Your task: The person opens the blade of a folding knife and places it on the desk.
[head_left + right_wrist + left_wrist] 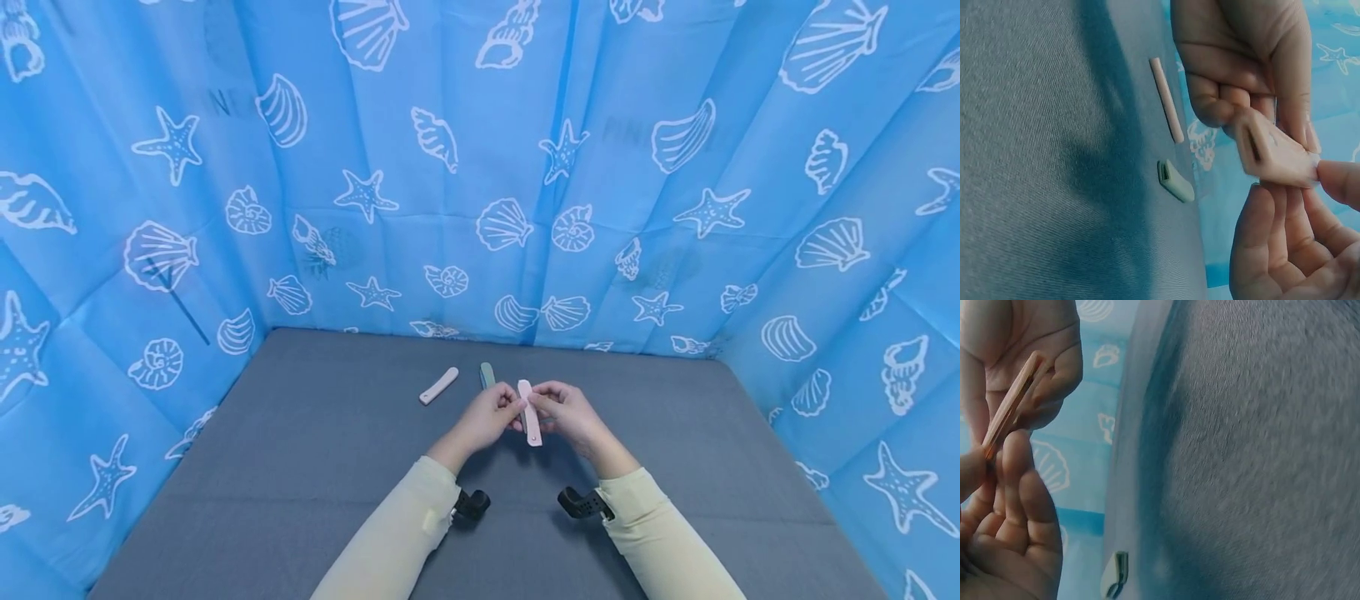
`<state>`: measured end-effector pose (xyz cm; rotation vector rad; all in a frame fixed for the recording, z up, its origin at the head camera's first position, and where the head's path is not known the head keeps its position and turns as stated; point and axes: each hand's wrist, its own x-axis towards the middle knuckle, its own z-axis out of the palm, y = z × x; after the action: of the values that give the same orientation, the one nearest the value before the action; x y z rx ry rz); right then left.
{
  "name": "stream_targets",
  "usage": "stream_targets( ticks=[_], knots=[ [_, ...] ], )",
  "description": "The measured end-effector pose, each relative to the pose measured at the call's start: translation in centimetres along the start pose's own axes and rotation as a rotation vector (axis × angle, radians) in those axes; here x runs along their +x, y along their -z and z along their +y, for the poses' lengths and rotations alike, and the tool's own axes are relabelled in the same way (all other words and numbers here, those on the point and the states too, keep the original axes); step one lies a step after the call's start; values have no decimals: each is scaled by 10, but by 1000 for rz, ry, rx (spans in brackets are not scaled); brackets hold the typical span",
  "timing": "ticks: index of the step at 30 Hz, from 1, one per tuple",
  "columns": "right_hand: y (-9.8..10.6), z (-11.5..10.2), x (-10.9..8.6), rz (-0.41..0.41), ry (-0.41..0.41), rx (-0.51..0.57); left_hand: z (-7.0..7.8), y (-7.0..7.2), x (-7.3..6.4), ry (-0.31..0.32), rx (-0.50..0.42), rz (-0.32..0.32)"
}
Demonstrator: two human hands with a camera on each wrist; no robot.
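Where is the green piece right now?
In the head view, the green piece lies on the grey table, just beyond the left hand and right of the loose pink piece.

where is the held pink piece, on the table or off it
Off it: the left hand and right hand pinch the pink piece, and the right wrist view shows it against the curtain, apart from the table.

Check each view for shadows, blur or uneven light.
Head: bright, fairly even, with soft shadows on the grey table; left wrist: dimmer, a bluish shadow band across the table; right wrist: broad dark shadows on the table, the held pink piece looking slightly blurred.
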<state>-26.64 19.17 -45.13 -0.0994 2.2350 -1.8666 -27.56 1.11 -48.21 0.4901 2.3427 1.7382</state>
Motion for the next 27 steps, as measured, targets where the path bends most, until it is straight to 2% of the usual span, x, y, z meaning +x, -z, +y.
stream_targets(
  ticks=[5, 8, 14, 20, 27],
  knots=[
    [1, 1, 0, -28, 43, -49, 0, 4, -2, -12, 70, -83],
    [1, 0, 0, -56, 71, -72, -1, 6, -2, -26, 79, -117],
    [1, 1, 0, -91, 69, -83, -2, 11, -2, -12, 104, -174],
    [1, 2, 0, -117, 72, -82, 0, 14, -5, -38, 169, -176],
    [1, 2, -1, -138, 70, -98, -3, 16, -8, -43, 159, -174]
  ],
)
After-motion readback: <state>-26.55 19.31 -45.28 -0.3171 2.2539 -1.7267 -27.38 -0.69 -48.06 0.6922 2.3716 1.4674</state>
